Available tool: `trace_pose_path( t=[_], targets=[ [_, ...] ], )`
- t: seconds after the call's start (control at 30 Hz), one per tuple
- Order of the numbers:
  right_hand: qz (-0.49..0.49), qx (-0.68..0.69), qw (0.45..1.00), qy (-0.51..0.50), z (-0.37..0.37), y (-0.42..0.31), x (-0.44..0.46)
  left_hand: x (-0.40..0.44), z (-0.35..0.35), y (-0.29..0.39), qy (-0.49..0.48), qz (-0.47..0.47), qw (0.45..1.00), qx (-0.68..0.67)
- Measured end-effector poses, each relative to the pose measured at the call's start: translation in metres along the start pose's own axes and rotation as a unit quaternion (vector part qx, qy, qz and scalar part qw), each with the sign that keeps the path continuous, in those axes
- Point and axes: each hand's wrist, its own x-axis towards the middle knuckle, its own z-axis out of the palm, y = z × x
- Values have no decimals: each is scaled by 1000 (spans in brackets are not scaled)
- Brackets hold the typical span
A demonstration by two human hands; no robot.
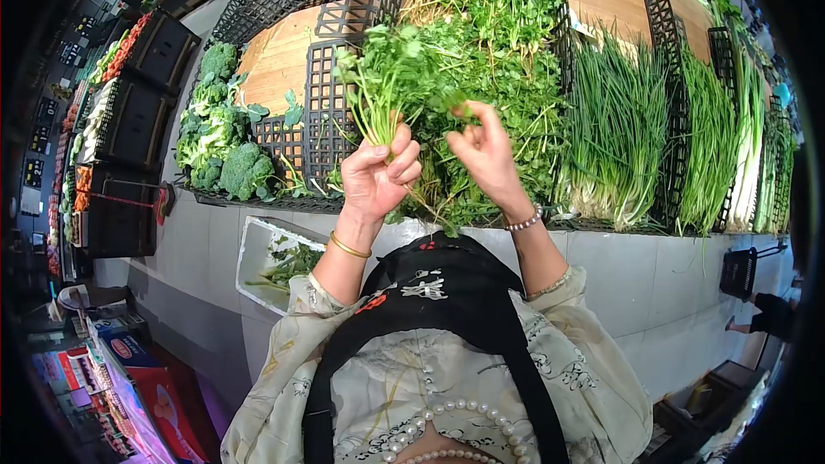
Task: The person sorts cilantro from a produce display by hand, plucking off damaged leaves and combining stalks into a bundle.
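Observation:
My left hand (pixel 378 174) is closed around the stems of a cilantro bunch (pixel 391 77), held upright with its leaves fanned out above the fist. My right hand (pixel 488 155) is just to the right of those leaves, fingers half curled and thumb apart from the index finger. Its fingertips are slightly blurred beside a blurry bit of green, and whether they touch a leaf is unclear. Below and behind both hands spreads a large heap of loose cilantro (pixel 516 77). Thin stems and roots dangle beneath my left hand, over the front edge of the display.
Broccoli (pixel 247 172) lies at the left of the display, beside black plastic crate dividers (pixel 326 86). Green onions (pixel 614 129) stand bundled on the right. A white foam box (pixel 251 249) with leafy scraps sits on the floor. A black basket (pixel 737 273) is at far right, near a person's legs.

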Motion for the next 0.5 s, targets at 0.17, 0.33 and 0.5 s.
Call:
trace_pose_path(
  t=[0.17, 0.33, 0.5],
  targets=[
    [-25, -4, 998, -59, 16, -7, 15, -2, -4, 1, -26, -26, 999, -38],
    [116, 335, 932, -79, 24, 0, 34, -5, -6, 1, -23, -24, 997, -68],
    [156, 347, 921, -83, 17, -10, 39, -6, -3, 4, -15, -13, 998, -59]
  ],
)
